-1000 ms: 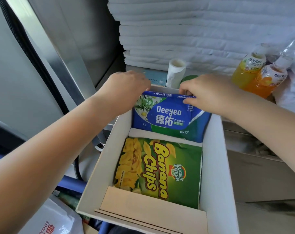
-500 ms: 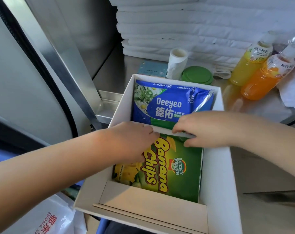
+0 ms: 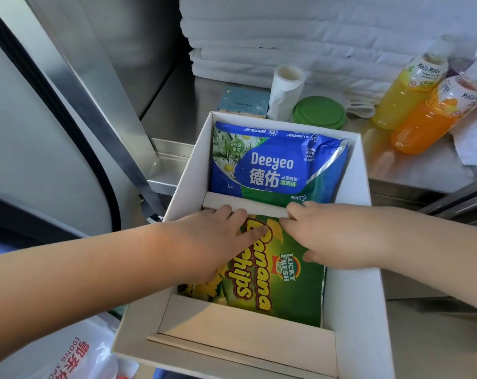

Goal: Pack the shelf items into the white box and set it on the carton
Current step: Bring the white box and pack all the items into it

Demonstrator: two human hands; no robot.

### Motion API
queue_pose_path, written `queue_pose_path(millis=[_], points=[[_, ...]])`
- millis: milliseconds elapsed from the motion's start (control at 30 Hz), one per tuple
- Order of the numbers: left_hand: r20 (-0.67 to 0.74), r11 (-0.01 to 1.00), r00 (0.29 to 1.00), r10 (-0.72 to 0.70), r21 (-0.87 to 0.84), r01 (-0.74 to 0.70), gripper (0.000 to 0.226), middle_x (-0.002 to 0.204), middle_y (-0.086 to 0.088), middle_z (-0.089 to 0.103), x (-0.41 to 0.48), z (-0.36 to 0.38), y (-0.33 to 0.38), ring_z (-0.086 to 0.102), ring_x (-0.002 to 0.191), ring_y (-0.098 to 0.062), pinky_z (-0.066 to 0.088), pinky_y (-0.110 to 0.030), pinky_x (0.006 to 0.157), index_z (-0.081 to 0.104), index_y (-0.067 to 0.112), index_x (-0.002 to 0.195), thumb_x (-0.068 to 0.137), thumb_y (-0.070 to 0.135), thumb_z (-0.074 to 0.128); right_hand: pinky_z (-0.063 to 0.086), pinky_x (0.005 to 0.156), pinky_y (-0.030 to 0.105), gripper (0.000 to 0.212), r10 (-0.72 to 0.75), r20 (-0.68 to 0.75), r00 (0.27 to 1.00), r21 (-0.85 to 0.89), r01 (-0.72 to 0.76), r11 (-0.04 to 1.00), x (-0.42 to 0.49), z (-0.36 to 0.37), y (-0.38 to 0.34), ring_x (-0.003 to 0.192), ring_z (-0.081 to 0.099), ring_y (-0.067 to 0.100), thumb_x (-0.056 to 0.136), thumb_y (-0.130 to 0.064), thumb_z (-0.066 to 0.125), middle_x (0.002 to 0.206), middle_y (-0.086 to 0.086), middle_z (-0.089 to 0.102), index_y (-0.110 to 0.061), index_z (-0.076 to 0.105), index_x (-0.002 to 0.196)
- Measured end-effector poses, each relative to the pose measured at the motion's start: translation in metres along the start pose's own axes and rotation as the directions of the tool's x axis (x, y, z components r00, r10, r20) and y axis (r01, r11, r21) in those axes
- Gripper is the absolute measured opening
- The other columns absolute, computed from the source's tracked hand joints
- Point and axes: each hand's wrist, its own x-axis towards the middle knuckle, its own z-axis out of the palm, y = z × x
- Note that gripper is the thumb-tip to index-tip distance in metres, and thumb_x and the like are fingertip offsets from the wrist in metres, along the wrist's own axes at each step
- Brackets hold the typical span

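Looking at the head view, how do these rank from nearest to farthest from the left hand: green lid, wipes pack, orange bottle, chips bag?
1. Chips bag, under the left hand.
2. Wipes pack, far compartment.
3. Green lid, behind the box.
4. Orange bottle, far right.

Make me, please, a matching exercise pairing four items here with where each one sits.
Items: 1 wipes pack; 2 banana chips bag; 3 green lid; 4 orange bottle.
Places: A near compartment of the white box, beneath the left hand and right hand; B steel shelf, just behind the box; C far compartment of the box; D shelf, far right, beside the yellow bottle.
Pairs: 1-C; 2-A; 3-B; 4-D.
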Motion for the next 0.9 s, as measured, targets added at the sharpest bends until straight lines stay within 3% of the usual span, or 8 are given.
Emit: queue_pose_path(millis=[133,267,500,633,800,900], points=[[0.058,0.997,0.998,-0.012,0.072,0.008,0.121,0.141,-0.004,-0.003,0.009,0.011,0.002,0.019,0.130,-0.033,0.032,-0.043,0.102,-0.025,0.026,0.137,0.071,0.029,0.077,0.052,0.080,0.037,0.056,0.007,-0.025,1.000,-0.032,-0.008,0.999,-0.001,0.006,-0.006,0.099,0.044,0.021,0.090,-0.018,0.055,0.116,0.007,0.036,-0.006,0.030,0.139],[0.132,0.994,0.991,-0.010,0.106,-0.004,0.121,0.145,-0.013,0.003,0.014,0.017,0.002,0.021,0.131,-0.037,0.030,-0.045,0.104,-0.025,0.023,0.136,0.071,0.028,0.077,0.050,0.083,0.036,0.059,-0.039,-0.029,0.999,-0.035,0.038,0.999,0.000,0.012,-0.009,0.104,0.042,0.021,0.088,-0.015,0.053,0.119,0.005,0.039,-0.007,0.028,0.141],[0.150,0.985,0.989,0.002,0.172,-0.028,0.102,0.150,-0.019,0.006,0.016,0.014,0.005,0.022,0.133,-0.038,0.026,-0.047,0.109,-0.015,0.019,0.146,0.085,0.027,0.066,0.042,0.092,0.034,0.061,-0.041,-0.111,0.993,-0.037,0.037,0.999,0.001,0.016,-0.009,0.112,0.042,0.021,0.091,-0.030,0.053,0.124,0.002,0.043,-0.013,0.026,0.143],[0.198,0.980,0.980,0.022,0.191,-0.061,0.106,0.149,-0.014,-0.005,0.009,0.008,0.005,0.022,0.131,-0.038,0.030,-0.047,0.107,-0.015,0.019,0.146,0.081,0.029,0.068,0.051,0.086,0.040,0.074,0.005,-0.048,0.999,0.053,-0.003,0.999,0.000,0.015,-0.013,0.110,0.049,0.022,0.089,-0.029,0.057,0.125,0.003,0.042,-0.018,0.012,0.147],[0.235,0.972,0.970,0.067,0.202,-0.116,0.098,0.150,-0.012,-0.002,0.008,0.002,0.006,0.029,0.124,-0.035,0.036,-0.046,0.102,-0.007,0.020,0.148,0.083,0.025,0.067,0.051,0.073,0.034,0.064,0.050,0.062,0.997,-0.035,-0.048,0.998,0.006,0.017,-0.015,0.097,0.057,0.025,0.089,-0.022,0.058,0.118,0.007,0.048,-0.009,0.024,0.141],[0.325,0.975,0.943,0.076,0.174,-0.139,0.107,0.154,-0.008,-0.016,0.012,-0.001,0.005,0.022,0.129,-0.038,0.035,-0.048,0.103,-0.012,0.025,0.147,0.080,0.021,0.070,0.043,0.073,0.033,0.082,0.096,0.168,0.981,-0.095,-0.081,0.992,0.011,0.023,-0.021,0.108,0.054,0.030,0.092,-0.023,0.058,0.129,0.014,0.044,-0.007,0.002,0.149]])
